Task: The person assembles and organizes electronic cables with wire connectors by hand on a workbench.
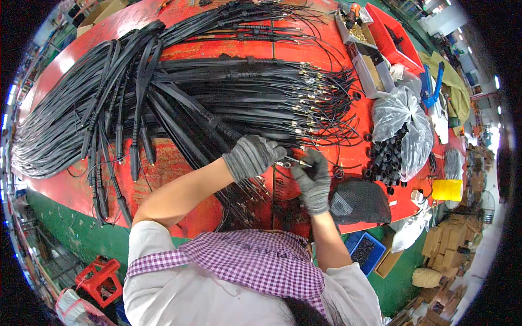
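My left hand (253, 157), in a grey striped glove, is closed round the end of a black cable at the table's front middle. Thin leads with metal tips stick out from its fingers toward my right hand (314, 183), gloved alike, which pinches one metal-tipped lead (296, 161). Exactly how the fingertips meet the lead is too small to tell. Just beyond both hands lies a thick bundle of black cables (234, 103), its many terminals (307, 92) fanned out to the right. More cable ends (247, 187) hang below my left wrist.
The cables cover much of the red table (163, 163). On the right are a heap of black sleeves (387, 163), a clear plastic bag (402, 119), a black mesh basket (360, 202), a yellow roll (447, 190) and a red bin (391, 41). A blue tray (365, 252) sits below the edge.
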Available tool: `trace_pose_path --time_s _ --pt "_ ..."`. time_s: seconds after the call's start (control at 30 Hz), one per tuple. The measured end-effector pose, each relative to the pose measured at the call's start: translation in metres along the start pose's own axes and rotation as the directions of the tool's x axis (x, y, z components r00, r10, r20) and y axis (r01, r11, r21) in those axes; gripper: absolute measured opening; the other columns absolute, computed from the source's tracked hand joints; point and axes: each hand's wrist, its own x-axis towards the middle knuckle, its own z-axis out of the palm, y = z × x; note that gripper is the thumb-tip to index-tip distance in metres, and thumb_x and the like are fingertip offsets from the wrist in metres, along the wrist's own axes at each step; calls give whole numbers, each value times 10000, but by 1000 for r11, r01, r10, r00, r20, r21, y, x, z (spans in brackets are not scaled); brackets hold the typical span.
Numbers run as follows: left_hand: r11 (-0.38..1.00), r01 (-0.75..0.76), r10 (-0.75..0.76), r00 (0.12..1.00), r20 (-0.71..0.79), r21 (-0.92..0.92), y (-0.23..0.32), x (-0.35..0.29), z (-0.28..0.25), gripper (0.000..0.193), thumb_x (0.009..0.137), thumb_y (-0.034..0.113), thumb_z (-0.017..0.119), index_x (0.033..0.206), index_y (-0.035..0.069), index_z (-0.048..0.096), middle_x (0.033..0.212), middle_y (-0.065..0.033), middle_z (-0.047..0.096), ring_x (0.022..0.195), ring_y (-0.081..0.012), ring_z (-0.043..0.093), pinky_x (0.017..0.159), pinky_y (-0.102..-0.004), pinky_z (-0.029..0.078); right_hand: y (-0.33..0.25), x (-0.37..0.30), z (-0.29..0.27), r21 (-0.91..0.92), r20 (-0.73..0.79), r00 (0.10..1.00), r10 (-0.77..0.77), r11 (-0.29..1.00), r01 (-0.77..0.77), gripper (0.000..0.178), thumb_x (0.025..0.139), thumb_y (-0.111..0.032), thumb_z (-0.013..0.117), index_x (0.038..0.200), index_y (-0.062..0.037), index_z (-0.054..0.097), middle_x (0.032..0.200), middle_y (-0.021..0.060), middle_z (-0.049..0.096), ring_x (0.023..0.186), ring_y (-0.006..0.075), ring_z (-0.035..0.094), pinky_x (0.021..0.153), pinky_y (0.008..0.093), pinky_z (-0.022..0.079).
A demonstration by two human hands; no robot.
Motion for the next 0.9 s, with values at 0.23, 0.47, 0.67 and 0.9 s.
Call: trace_pose_path --time_s 0.23,0.47,0.67,0.9 --pt "998 6 -4 1000 25 -62 3 -7 -3 213 762 191 458 912 132 597 796 -52 604 585 -236 559 508 -345 454 -37 9 -17 -586 294 901 -318 685 433 108 712 5 612 800 -36 566 746 102 563 694 208 553 630 292 436" --pt "1000 7 -7 1000 6 5 6 -9 -5 256 762 184 435 962 121 581 783 -70 577 644 -234 567 564 -355 465 -31 10 -23 -584 334 932 -142 745 322 233 857 -203 471 891 -1 583 839 135 587 731 257 573 659 329 446" --pt "1000 -3 3 1000 1 -19 5 -5 -10 226 774 188 433 930 121 582 712 -65 567 625 -222 580 544 -341 468 -20 12 -29 -454 278 926 -257 814 363 298 868 -244 428 969 0 565 925 142 571 855 265 553 753 334 427" --pt "999 42 -40 997 70 -18 7 -3 -17 219 780 195 441 935 131 582 738 -70 571 631 -232 583 551 -353 474 -36 13 -21 -386 294 952 -87 900 201 549 913 -438 235 1029 10 532 966 142 585 912 230 554 850 323 391"
